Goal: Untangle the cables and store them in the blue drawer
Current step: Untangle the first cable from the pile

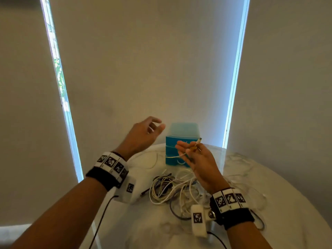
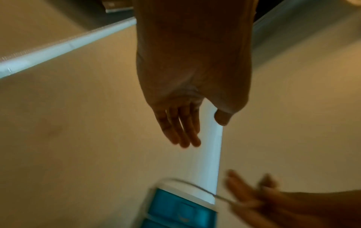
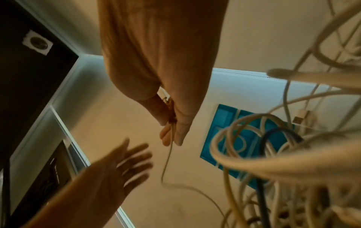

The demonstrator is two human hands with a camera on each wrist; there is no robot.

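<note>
A tangle of white, grey and dark cables [image 1: 177,189] lies on the round white table [image 1: 251,177], near me. Behind it stands the small blue drawer unit [image 1: 182,146], its drawers closed. My right hand [image 1: 193,150] is raised in front of the unit and pinches the plug end of a thin white cable [image 1: 196,143]; the cord [image 3: 168,157] trails down toward the heap. My left hand [image 1: 152,125] hovers above and left of the unit, fingers relaxed and empty, also seen as the left hand [image 2: 187,129] in its wrist view.
Pale roller blinds with bright window strips [image 1: 233,87] stand right behind the table. In the right wrist view, cable loops [image 3: 273,138] hang close to the lens and partly cover the blue unit [image 3: 224,131]. The table's far edge runs just behind the unit.
</note>
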